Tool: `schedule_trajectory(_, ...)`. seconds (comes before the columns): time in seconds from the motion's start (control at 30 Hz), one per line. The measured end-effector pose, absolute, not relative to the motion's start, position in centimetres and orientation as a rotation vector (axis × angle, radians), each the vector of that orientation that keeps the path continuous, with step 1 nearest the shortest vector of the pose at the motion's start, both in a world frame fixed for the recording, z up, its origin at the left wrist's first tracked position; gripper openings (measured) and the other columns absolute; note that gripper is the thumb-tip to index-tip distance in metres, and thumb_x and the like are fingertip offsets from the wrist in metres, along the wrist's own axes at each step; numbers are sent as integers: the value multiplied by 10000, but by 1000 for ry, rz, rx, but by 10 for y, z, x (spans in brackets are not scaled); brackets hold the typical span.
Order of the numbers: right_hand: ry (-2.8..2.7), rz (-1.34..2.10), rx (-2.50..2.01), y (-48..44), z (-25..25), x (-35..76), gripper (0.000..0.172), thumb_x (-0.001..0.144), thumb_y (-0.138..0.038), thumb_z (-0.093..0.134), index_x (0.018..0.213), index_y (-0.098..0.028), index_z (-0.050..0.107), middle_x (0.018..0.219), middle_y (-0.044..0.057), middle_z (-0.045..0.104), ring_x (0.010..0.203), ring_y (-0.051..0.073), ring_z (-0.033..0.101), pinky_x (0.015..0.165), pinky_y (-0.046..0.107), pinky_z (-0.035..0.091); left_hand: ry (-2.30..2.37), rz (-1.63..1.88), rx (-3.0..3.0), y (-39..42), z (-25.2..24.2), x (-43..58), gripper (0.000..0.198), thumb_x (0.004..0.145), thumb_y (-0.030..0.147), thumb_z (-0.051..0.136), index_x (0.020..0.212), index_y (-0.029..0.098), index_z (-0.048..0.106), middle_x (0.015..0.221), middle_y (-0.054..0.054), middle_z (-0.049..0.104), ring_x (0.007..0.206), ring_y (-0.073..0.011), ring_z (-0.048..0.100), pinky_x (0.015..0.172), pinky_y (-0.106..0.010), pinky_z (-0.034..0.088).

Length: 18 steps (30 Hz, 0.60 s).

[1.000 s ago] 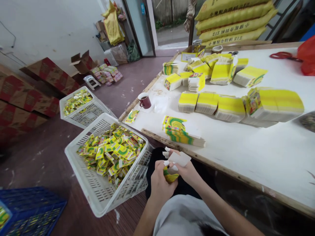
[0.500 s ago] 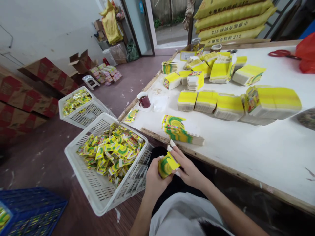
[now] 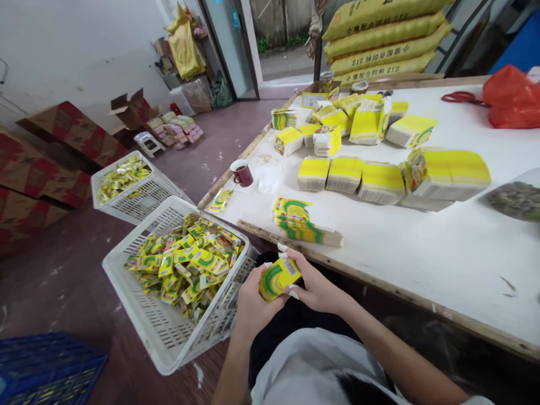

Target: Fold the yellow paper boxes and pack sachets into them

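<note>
Between my two hands, above my lap, is a small yellow and green carton [image 3: 278,278] with a barcode on its end flap. My left hand [image 3: 254,301] wraps round its left side. My right hand [image 3: 314,283] grips the right end, thumb below and fingers above; white covers sit on several fingertips. Just beyond my hands, a fanned stack of flat yellow-green cartons [image 3: 306,225] lies on the white table [image 3: 405,253]. To the left, a white plastic crate [image 3: 139,304] holds a heap of small yellow-green cartons [image 3: 189,261].
Bundled carton stacks [image 3: 350,177] stand in a row across the table. A dark red mug [image 3: 242,173] of dark liquid is near the left edge. Red scissors [image 3: 459,97] and a red bag [image 3: 512,97] lie at the back right. A blue crate [image 3: 50,365] stands lower left.
The carton's end flap, raised before, now lies flat with its barcode showing. Both hands stay on the carton, and the view has shifted slightly.
</note>
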State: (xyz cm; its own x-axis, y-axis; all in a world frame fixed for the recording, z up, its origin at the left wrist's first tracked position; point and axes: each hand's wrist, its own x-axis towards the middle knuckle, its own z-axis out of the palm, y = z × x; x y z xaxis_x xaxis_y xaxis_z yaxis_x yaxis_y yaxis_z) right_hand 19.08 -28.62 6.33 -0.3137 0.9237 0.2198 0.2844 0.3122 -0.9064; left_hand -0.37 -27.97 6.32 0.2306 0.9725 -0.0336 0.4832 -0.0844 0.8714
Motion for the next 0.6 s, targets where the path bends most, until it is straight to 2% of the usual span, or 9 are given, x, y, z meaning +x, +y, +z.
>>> schedule_trajectory(0.07,-1715,911,-1115,-276,65,192,685,832,-253,683,1418,-190,333,1364,170,537,1224,253,576,1048,434,483,1513,926,1529,-279,53,-10,634,711,463,780,1228,176,551,1157,-118,666,1041,-282,669,940,-433,540)
schedule_trajectory(0.17,-1623,502,-1451,-247,70,208,400,870,-276,633,1243,-192,518,1193,130,631,1116,278,596,988,445,492,1884,1297,1375,-275,41,-25,862,659,466,825,1371,173,437,1425,-174,484,1365,-342,447,1170,-510,320)
schedule_trajectory(0.23,-1593,248,-1728,-225,70,221,323,874,-219,584,1192,-160,565,1117,144,647,1068,303,571,960,463,474,1965,1448,1332,-273,35,-31,886,684,443,817,1417,189,389,1501,-174,401,1442,-334,342,1212,-513,226)
schedule_trajectory(0.43,-1613,130,-2140,-195,56,236,277,826,-252,643,1084,-151,642,1081,165,609,998,329,507,864,461,436,1698,1327,1352,-278,26,-22,561,796,413,737,1259,195,508,1333,-147,590,1272,-290,552,1128,-476,384)
schedule_trajectory(0.6,-1592,198,-2113,-195,55,238,242,782,-255,688,993,-164,612,1026,160,599,962,324,504,835,449,429,1584,1195,1256,-279,25,-14,488,821,443,710,1202,190,538,1213,-136,659,1146,-257,625,1063,-473,452)
